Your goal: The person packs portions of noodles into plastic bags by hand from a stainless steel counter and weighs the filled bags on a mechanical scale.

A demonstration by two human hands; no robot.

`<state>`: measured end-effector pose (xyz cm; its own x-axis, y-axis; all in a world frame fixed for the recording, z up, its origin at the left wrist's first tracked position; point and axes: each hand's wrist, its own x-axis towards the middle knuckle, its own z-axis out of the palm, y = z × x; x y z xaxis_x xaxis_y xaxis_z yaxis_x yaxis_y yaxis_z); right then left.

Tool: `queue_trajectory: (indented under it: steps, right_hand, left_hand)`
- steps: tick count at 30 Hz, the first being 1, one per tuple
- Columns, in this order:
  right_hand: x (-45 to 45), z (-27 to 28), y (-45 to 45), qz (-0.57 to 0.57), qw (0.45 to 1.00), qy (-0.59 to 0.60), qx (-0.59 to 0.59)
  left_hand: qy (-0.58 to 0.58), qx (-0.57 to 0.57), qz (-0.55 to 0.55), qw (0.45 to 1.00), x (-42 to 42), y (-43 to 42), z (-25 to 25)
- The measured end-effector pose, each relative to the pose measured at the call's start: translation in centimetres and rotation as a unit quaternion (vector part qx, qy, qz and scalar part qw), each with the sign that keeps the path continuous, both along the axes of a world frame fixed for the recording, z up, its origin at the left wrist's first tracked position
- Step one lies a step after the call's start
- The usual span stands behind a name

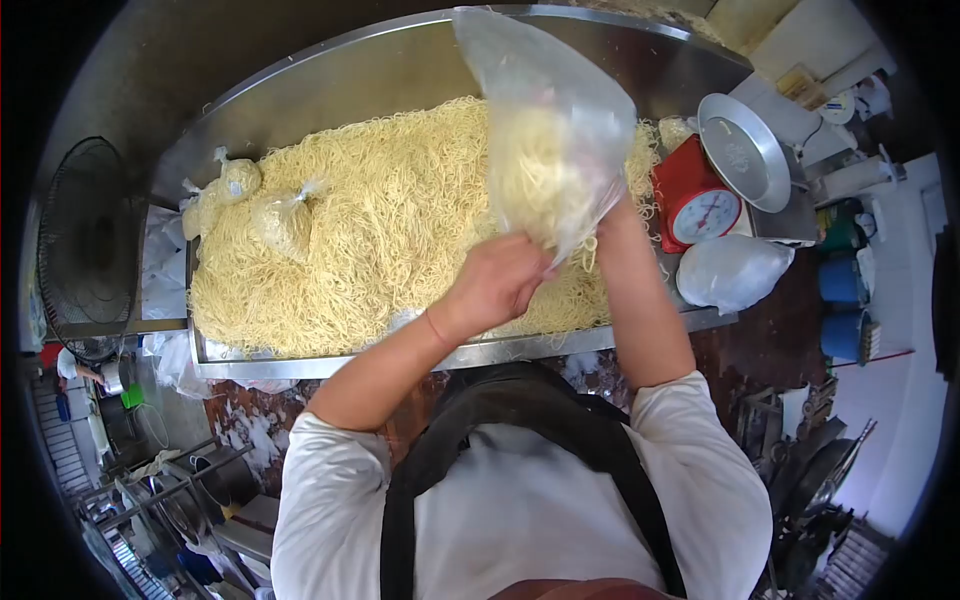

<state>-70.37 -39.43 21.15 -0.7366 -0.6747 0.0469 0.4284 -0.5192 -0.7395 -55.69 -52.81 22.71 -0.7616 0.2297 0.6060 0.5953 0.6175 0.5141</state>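
A clear plastic bag [545,130] with pale noodles inside is held up over a large heap of noodles [370,220] in a metal tray [300,368]. My left hand [498,280] is closed on the bag's lower edge. Inside the bag's mouth, partly hidden by the cloudy plastic, is my right hand [598,185], with noodles beside it; its fingers cannot be made out. Tied bags of noodles [283,222] rest on the left part of the heap.
Right of the heap stands a red dial scale [697,195] with a round metal pan [743,152]. A white plastic bag [733,272] lies near the tray's right corner. A large fan [88,248] is at the far left; blue buckets [843,336] are at the right.
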Motion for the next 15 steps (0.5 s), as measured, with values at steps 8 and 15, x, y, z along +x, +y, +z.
queue_trajectory:
  steps: [8,15]
  right_hand:
    - [3.1,-13.4,0.3,0.058,0.717,0.512,0.469]
    - [2.2,-21.8,-1.2,-0.066,0.617,0.504,0.601]
  left_hand:
    - [-0.281,0.069,0.300,0.909,1.6,-6.0,-17.6]
    - [-0.247,0.153,0.281,0.915,0.0,-3.5,-18.0]
